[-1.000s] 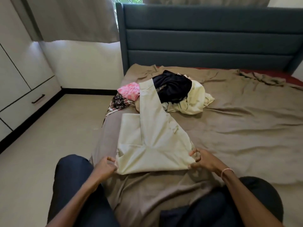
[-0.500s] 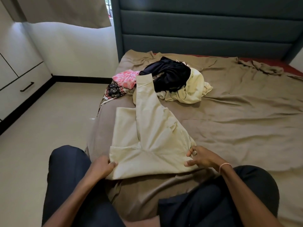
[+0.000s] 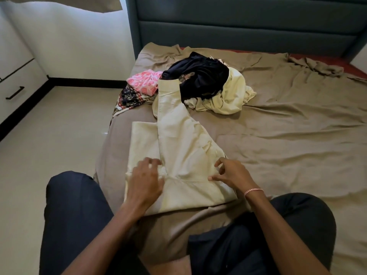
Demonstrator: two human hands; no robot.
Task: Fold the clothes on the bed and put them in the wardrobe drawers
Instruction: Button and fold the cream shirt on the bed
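A person in dark trousers (image 3: 73,215) sits at the foot of a bed (image 3: 288,139). Both hands are over a cream shirt (image 3: 184,147) spread flat on the tan sheet just in front of the knees. The left hand (image 3: 146,181) is over the shirt's lower left part with its fingers loosely spread, gripping nothing; motion blur hides whether it touches the cloth. The right hand (image 3: 232,175), with a pink bracelet (image 3: 253,190) at the wrist, is at the shirt's right edge, thumb and fingers extended and apart, with no cloth pinched between them.

One sleeve of the shirt runs away from the hands, and its cuff reaches a heap of unfolded clothes farther up the bed. In the heap, a black garment (image 3: 200,76) lies on top of a pale yellow garment (image 3: 232,96). A pink patterned piece (image 3: 145,82) and a dark floral piece (image 3: 130,98) lie beside them at the mattress's left edge. Beyond stands a blue-grey padded headboard (image 3: 248,26).

Across the floor at far left, a white wardrobe drawer (image 3: 23,80) with a black handle (image 3: 14,92) is closed, its contents hidden.
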